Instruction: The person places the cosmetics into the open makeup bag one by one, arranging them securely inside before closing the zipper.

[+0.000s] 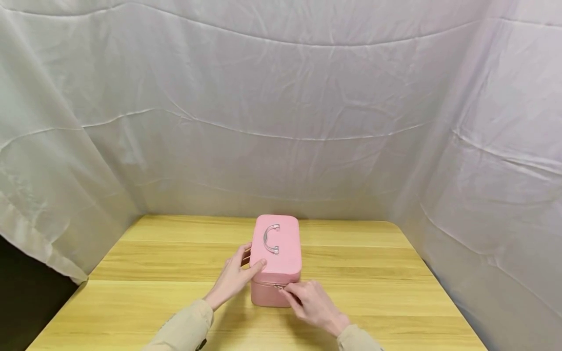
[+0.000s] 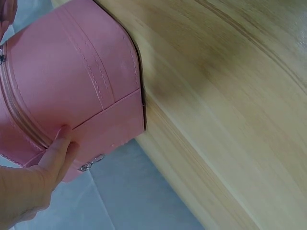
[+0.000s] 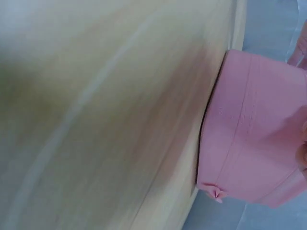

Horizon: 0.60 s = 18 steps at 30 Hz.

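Note:
A pink zip-up case (image 1: pixel 287 251) with a silver handle (image 1: pixel 266 239) on its lid stands upright on the table. My left hand (image 1: pixel 232 277) rests against its left side, thumb on the lid's edge; the left wrist view shows straight fingers (image 2: pixel 56 152) touching the side by the zipper (image 2: pixel 19 115). At the front, my right hand (image 1: pixel 313 303) pinches the zipper pull (image 1: pixel 279 287) between thumb and index finger. The lid appears down. In the right wrist view only some fingertips (image 3: pixel 302 155) show at the edge, and the pull is out of sight.
The wooden table (image 1: pixel 373 278) extends to both sides of the case. Pale cloth curtains (image 1: pixel 281 122) hang behind the table and at its left and right. On the case's sides are a small metal clasp (image 2: pixel 91 163) and a pink tab (image 3: pixel 215 192).

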Tool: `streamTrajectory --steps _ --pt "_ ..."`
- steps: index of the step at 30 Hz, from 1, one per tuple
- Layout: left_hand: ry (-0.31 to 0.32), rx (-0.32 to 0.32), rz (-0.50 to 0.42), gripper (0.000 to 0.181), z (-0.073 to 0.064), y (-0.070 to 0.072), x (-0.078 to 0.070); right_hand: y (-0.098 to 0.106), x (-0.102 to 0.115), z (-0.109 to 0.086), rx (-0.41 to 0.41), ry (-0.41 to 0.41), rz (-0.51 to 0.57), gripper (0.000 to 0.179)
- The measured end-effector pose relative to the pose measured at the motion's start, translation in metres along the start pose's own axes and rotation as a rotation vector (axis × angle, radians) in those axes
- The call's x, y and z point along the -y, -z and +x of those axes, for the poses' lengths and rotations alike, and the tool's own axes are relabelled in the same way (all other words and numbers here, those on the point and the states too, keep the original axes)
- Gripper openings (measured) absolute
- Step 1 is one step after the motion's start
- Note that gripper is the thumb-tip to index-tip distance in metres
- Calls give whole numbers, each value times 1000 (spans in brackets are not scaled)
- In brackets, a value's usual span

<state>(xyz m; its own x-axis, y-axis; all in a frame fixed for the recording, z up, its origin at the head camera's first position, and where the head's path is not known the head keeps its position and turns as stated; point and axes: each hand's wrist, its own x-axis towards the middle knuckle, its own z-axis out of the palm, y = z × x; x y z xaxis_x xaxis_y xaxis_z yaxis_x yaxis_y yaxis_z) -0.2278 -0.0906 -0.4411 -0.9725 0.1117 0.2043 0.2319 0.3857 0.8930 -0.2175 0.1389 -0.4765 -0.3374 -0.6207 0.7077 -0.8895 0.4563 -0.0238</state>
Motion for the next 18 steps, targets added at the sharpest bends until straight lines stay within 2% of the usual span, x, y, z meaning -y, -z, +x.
streamTrajectory --steps 9,18 --pt "1 13 -7 65 1 1 1 12 -14 -7 13 49 48 14" --pt "0 22 0 67 2 2 2 29 -33 -22 4 -8 115 20"
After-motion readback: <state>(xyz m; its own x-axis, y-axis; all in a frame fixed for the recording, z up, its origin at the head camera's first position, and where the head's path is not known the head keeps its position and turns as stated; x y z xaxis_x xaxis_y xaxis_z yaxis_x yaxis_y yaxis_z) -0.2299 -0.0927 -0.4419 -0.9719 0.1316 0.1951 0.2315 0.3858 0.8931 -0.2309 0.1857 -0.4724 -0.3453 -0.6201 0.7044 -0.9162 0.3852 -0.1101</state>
